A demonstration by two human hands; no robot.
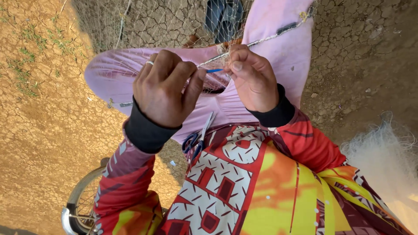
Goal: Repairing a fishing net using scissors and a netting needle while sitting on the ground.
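Both hands work over a lap, left hand [163, 87] pinching a blue needle [214, 70], right hand [251, 77] gripping net cord [261, 40] toward 1 o'clock; mending looks unfinished, scissors [198, 138] waiting.

I am sitting outdoors on open ground, a bare yard rather than any room. Dry, cracked earth [361, 48] is stretching all around me, with sparse tufts of grass [26, 56] growing at one edge. Fine fishing net [130, 21] is hanging over the dirt, more is piling up in a heap [383, 152], and a bicycle wheel [80, 204] is standing beside me.
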